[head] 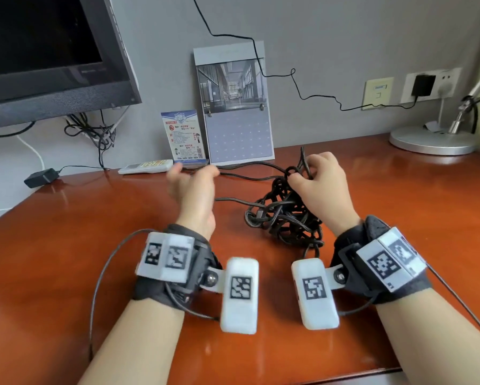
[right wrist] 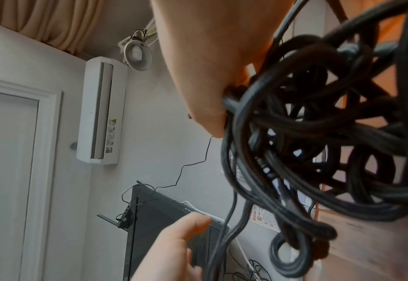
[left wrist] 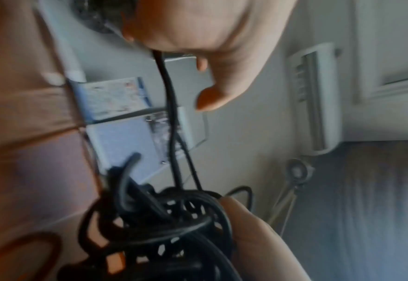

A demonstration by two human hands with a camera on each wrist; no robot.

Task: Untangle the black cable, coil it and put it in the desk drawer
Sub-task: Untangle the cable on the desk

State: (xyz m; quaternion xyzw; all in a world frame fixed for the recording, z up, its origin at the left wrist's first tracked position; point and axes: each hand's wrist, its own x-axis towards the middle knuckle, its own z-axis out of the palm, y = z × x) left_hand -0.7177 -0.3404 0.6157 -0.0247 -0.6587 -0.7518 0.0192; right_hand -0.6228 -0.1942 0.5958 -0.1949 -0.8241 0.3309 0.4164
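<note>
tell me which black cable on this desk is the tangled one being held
The thick black cable bunched mid-desk, its top pinched by the right hand. The thin black wire runs untangled along the wall to the plugged-in adapter.

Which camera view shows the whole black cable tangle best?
The head view: the whole black cable lies on the desk, its top in the right hand. Both wrist views show only close, partial loops.
</note>
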